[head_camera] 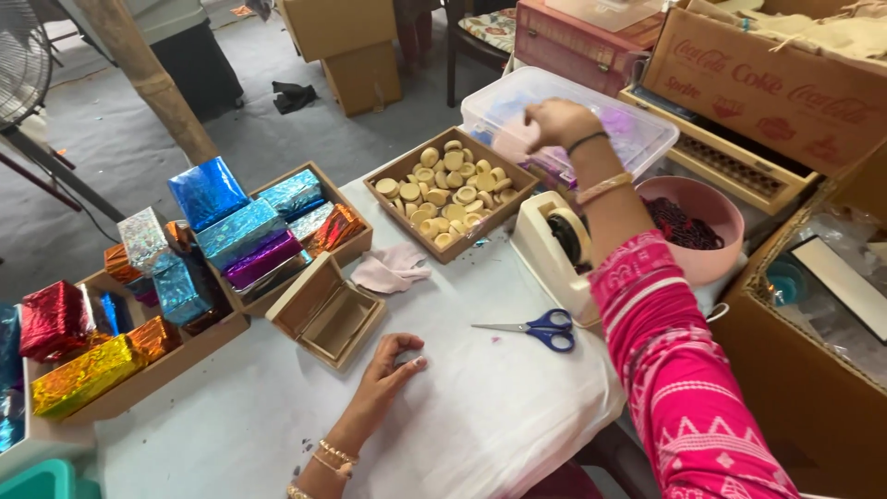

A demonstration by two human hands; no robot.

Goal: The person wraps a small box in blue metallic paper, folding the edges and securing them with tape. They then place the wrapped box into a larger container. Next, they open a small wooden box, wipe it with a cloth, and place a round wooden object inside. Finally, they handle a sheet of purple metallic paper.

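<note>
A: Floor (139, 139): grey, matte, a dark rag (294, 95) on it. Slanted wooden post (152, 79), fan (20, 60) at far left.

B: Noted. Cardboard boxes (346, 46) and a cushioned chair (480, 32) at the back; soft, even daylight.

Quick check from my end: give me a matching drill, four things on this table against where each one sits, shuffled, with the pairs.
Things:
1. scissors
2. tape dispenser
3. small open wooden box
4. right hand

Places:
A. over the clear plastic tub
B. beside the pink bowl
C. just above the left hand
D. on the white cloth, below the dispenser

Pairs: 1-D, 2-B, 3-C, 4-A
</note>
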